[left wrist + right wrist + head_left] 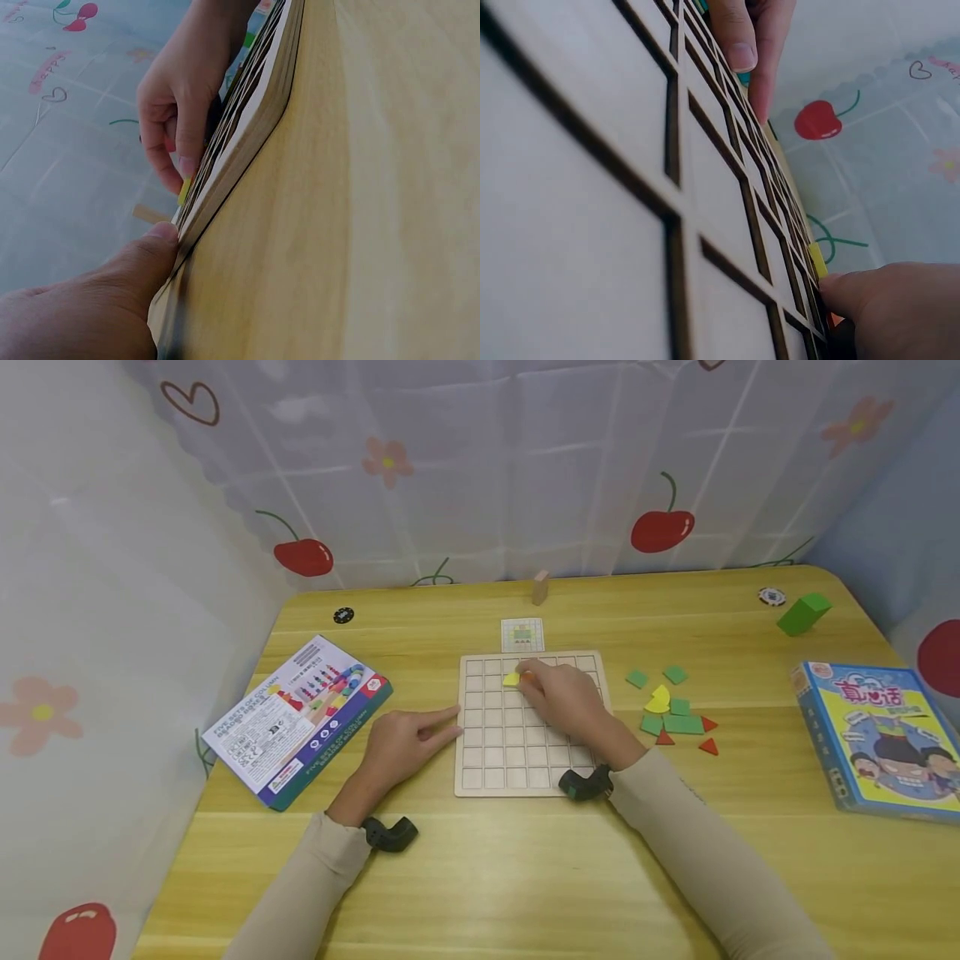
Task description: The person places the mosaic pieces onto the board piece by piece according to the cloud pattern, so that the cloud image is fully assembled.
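Head view: left hand (pixel 397 743) is at the left edge of the gridded wooden board (pixel 494 758). Thumb and index finger straight, modest gap between them, both tips touching the edge; other fingers folded in. Right hand (pixel 566 693) is over the upper part of the board, fingers bent, thumb and index close together on a yellow piece (pixel 512 679). Yellow piece is at second row from top, third column from left. An orange-red bit (pixel 531 677) shows at the same fingers; its shape is mostly covered.

Small pattern card (pixel 522 635) lies just beyond the board. To the right of the board, a loose group: green rectangle (pixel 684 724), green squares (pixel 675 675), yellow pieces (pixel 658 700), red triangles (pixel 708 746). Box at left (pixel 296 722), another box at right (pixel 885 735), both on the table (pixel 487 868).

Left wrist view: left thumb tip presses the board edge; index is hidden, so can't read the gap from here. Right hand has a narrow pinch on the yellow piece, at the board surface. A spot of red shows inside the curled fingers.

Right wrist view: left thumb and index are apart, at the far edge. Right fingertip touches the yellow piece; full grip is out of sight here. Orange-red shows below that finger.
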Action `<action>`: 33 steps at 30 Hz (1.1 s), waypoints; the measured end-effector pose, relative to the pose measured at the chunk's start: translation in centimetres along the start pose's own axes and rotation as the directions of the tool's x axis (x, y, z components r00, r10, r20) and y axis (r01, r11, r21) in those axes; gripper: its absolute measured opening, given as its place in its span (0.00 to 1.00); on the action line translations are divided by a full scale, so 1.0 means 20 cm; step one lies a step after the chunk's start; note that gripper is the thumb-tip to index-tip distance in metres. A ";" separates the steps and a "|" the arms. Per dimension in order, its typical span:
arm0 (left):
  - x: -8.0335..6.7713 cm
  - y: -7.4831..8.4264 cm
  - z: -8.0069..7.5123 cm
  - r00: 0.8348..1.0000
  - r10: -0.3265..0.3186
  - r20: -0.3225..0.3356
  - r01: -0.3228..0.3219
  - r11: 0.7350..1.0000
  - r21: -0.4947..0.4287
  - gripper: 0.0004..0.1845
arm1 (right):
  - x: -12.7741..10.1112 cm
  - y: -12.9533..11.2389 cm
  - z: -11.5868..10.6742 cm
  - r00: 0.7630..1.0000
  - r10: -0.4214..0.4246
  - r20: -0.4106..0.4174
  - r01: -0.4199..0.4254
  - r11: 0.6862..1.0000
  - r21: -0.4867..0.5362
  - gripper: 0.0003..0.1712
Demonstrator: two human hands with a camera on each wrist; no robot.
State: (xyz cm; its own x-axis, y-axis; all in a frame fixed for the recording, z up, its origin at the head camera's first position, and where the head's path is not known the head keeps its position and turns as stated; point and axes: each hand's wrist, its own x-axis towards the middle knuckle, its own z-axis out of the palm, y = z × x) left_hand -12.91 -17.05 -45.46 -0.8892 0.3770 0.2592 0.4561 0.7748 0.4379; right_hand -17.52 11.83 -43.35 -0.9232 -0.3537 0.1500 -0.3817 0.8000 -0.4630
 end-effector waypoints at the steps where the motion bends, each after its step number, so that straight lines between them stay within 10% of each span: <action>1: 0.00 0.00 0.00 1.000 0.001 -0.001 -0.001 1.000 0.001 0.20 | 0.00 0.00 0.00 1.000 0.001 -0.001 -0.001 1.000 0.001 0.17; 33: 0.00 0.01 0.00 1.000 -0.006 0.002 0.006 1.000 -0.003 0.21 | -0.06 0.01 -0.02 0.995 -0.013 -0.096 0.021 0.996 0.082 0.18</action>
State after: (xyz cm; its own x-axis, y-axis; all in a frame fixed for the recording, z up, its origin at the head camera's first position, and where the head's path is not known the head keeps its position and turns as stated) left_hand -12.86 -17.01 -45.33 -0.8919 0.3736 0.2548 0.4511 0.7752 0.4423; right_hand -16.53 12.70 -43.28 -0.9181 -0.3161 0.2391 -0.3962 0.7498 -0.5299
